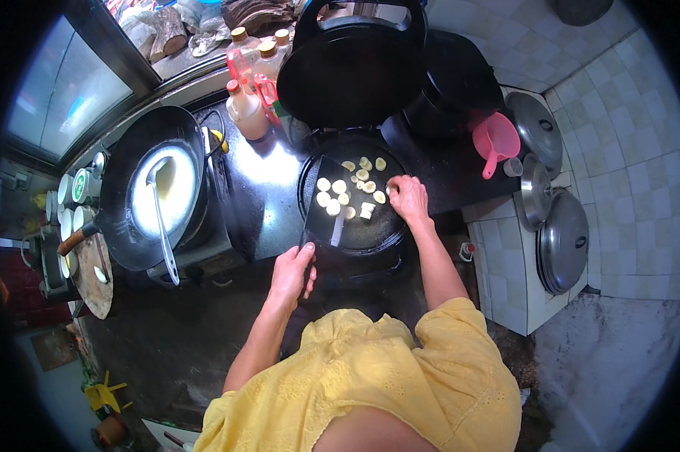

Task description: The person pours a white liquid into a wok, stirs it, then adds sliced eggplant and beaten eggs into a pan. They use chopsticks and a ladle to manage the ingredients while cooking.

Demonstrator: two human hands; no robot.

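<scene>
Banana slices (369,186) lie on the dark round plate of an electric griddle (374,240), whose lid (351,73) stands raised behind it. My left hand (292,274) is shut on the handle of a broad-bladed cleaver (324,223). The blade reaches over the left part of the plate, and several slices rest on it. At the plate's right side, my right hand (409,198) has its fingers curled down with the fingertips close together; a small pale bit shows at them, but whether it is held cannot be told.
On the left a wok (120,226) holds pale liquid and a metal ladle (162,220). Plastic bottles (248,113) stand behind the counter's middle. A pink dipper (495,138) and metal lids (563,243) are at the right. White cups (66,189) and a wooden board (94,282) sit at the far left.
</scene>
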